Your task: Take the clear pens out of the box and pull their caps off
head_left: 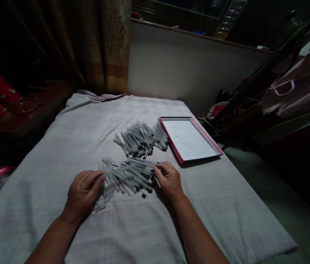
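A loose pile of several pale pens with dark tips lies on a white cloth in front of me. My left hand rests at the pile's left end, fingers curled onto the pens there. My right hand is at the right end, fingertips pinched on the dark tips. A second, tidier heap of the same pens lies farther back, apart from both hands.
A shallow white box lid with a red rim sits at the right of the far heap, near the cloth's right edge. A curtain hangs behind, a dark wooden surface with red packets is at left, and clutter and fabric are at right.
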### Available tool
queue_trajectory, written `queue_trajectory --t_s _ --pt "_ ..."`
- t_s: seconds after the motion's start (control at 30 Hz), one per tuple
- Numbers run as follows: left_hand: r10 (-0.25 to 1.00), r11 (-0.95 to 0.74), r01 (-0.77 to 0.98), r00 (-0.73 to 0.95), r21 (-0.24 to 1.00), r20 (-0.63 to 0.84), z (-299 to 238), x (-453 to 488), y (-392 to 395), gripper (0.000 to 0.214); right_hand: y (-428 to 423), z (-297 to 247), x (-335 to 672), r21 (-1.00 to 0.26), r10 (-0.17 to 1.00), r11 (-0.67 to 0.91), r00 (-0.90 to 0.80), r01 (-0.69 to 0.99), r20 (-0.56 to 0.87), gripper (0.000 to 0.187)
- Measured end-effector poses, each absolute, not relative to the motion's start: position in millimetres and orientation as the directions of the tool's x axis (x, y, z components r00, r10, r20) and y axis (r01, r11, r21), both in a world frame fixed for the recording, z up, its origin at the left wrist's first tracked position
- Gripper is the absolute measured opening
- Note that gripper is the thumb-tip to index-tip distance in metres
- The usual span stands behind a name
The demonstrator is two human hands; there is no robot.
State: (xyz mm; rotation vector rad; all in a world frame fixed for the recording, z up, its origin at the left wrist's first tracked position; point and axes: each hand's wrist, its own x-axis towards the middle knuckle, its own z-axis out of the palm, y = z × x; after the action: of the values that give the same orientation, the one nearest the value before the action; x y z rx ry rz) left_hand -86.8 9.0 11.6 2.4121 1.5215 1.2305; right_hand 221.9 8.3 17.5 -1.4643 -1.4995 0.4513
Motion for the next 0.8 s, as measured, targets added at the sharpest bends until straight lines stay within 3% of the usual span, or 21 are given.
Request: queue_trajectory --t_s 0.13,0.3,0.47,0.57,0.63,0.8 --pt "0.790 -0.544 0.701 0.242 0.462 0.563 15.4 -74.7 3.6 0.021 2.8 25.5 214.2 -0.846 0.939 0.256 0.089 0.467 0.333 0.033" --pt "0.731 -0.641 0.631 0.328 0.437 0.598 21.5 -58.3 -3.6 0.016 -3.1 25.4 195.4 -0.963 0.992 0.110 -0.080 0.245 0.093 0.058" --pt "0.736 -0.639 0.668 0.389 0.381 0.554 26.1 -53.7 -4.9 0.022 -4.7 26.2 185.4 -0.980 0.993 -0.004 -0.116 0.199 -0.028 0.058" --pt "0.725 -0.657 0.681 0.451 0.325 0.520 30.5 -59.4 -2.3 0.025 -3.3 30.6 191.6 -0.974 0.991 0.042 -0.132 0.223 0.012 0.050" --pt "0.736 -0.652 0.669 0.448 0.356 0.507 33.3 -69.0 0.6 0.030 -0.4 34.5 201.4 -0.969 0.993 0.094 -0.085 0.231 0.076 0.043" --pt "0.815 -0.469 0.743 0.157 0.477 0.557 33.2 -99.7 10.8 0.031 8.8 36.6 224.5 -0.959 0.965 0.130 0.188 0.253 0.181 0.029"
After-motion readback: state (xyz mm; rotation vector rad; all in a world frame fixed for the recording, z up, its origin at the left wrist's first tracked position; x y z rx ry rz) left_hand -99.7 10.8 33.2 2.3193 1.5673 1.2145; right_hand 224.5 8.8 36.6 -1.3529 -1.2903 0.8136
